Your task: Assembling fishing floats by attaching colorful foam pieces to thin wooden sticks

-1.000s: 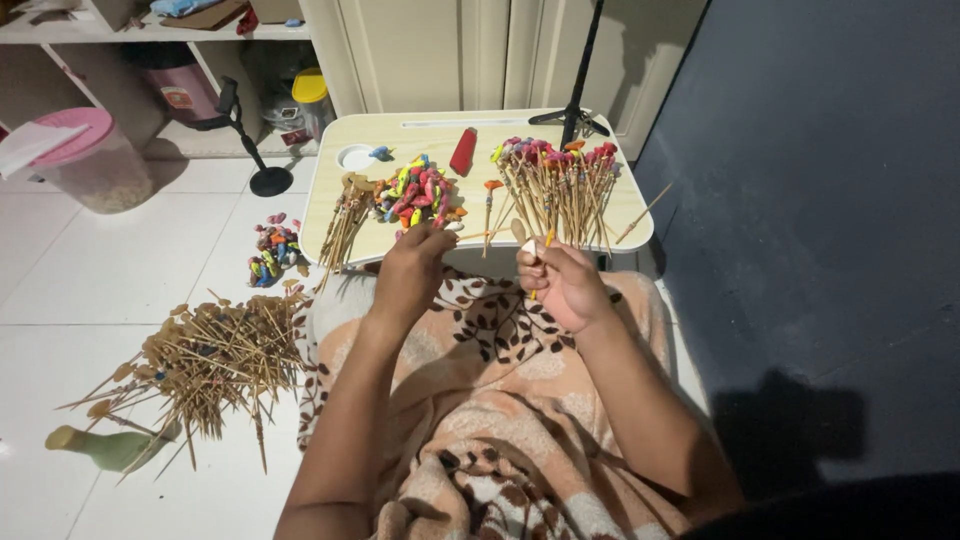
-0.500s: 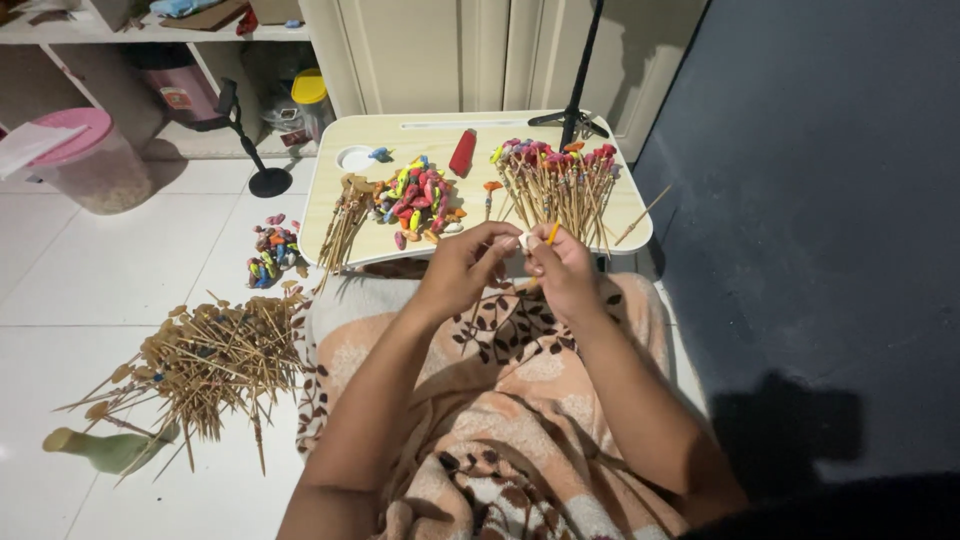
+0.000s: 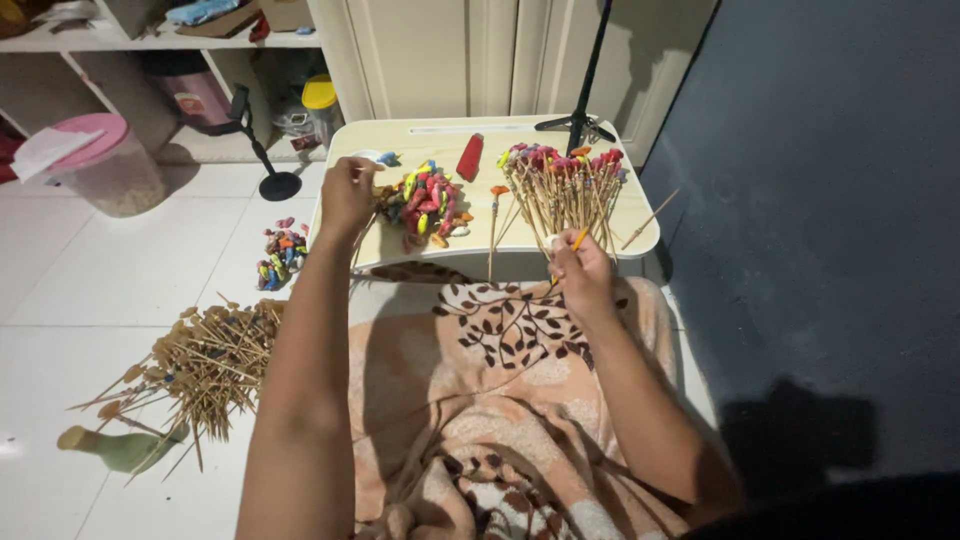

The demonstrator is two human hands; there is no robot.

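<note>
Gripping thin stick point(image 3: 572, 245) in my right hand point(image 3: 583, 278), near table point(image 3: 640, 232) front edge. Left hand point(image 3: 346, 195) closed, contents unclear, beside balloon pile point(image 3: 426, 200). Risk: elbow sweep topples finished stick bundle point(image 3: 562, 185).

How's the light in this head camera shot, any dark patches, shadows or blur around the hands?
Head view: evenly lit on the small table and white floor; the wall at right is dark, with a shadow low on it. The left hand and right hand look sharp, no glare.
</note>
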